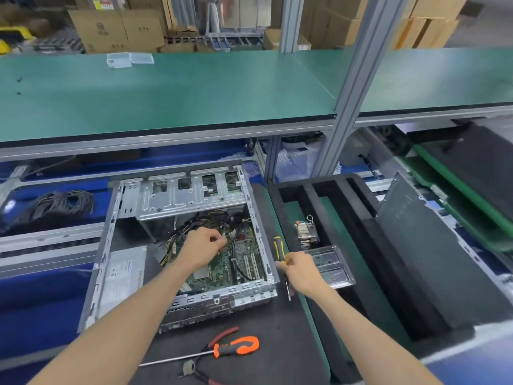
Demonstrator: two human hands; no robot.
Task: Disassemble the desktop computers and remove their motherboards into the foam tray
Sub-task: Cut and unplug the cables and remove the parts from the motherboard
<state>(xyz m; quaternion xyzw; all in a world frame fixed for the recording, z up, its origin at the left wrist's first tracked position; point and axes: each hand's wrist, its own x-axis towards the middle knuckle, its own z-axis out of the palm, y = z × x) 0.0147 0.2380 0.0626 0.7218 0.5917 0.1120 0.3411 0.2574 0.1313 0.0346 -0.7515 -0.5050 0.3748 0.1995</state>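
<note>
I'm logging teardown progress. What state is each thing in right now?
Silver desktop computer case: open, side cover off.
Green motherboard: inside the case.
Black foam tray: holds no motherboard.
Yellow-and-black screwdriver: gripped by right hand.
Left hand: pinching something on the motherboard.
Red-handled pliers: lying unused.
</note>
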